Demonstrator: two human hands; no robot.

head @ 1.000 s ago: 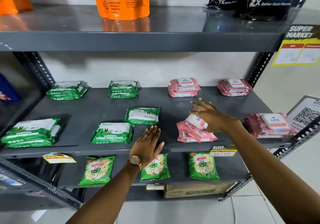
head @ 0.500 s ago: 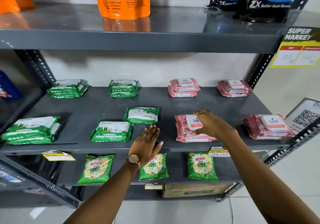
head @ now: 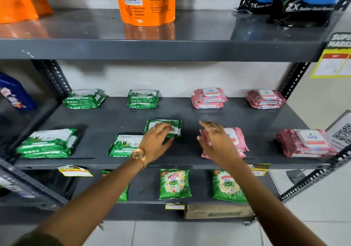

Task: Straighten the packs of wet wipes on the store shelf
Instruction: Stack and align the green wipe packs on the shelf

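Fingers of the left hand (head: 155, 141) are lying spread over the lone green Origami pack (head: 165, 127), just behind the front green stack (head: 125, 145). Right hand (head: 216, 141), also spread, is hovering above the pink Kara stack (head: 235, 141). Next move probably needs pulling this pack into line.

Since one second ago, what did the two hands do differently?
The left hand moved up from the shelf's front edge onto the lone green pack. The right hand set the front pink stack flat and let go, opening above it. All other packs stayed put.
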